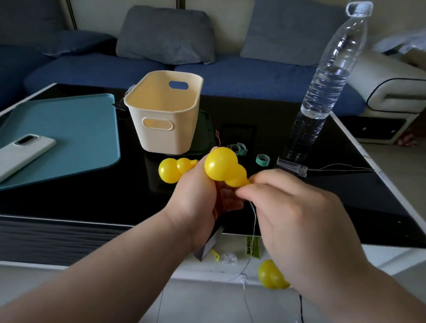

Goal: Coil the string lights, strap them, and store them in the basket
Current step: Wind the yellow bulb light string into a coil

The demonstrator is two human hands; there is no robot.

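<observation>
Coiling looked barely begun. The left hand [195, 197] gripped the gathered part of the string lights [222, 166] above the table [353, 193], just in front of the basket [159, 124], which held nothing visible. The right hand [300, 220], close beside it, pinched the narrow neck of one yellow bulb. That bulb's long axis ran from its big round end at upper left to its neck at lower right. A second bulb [170, 170] lay roughly level, round end pointing left. Thin wire [253, 227] hung towards the floor, where another bulb [271, 275] dangled uncoiled. The green straps [262, 160] lay unused, so strapping and storing appeared to remain.
</observation>
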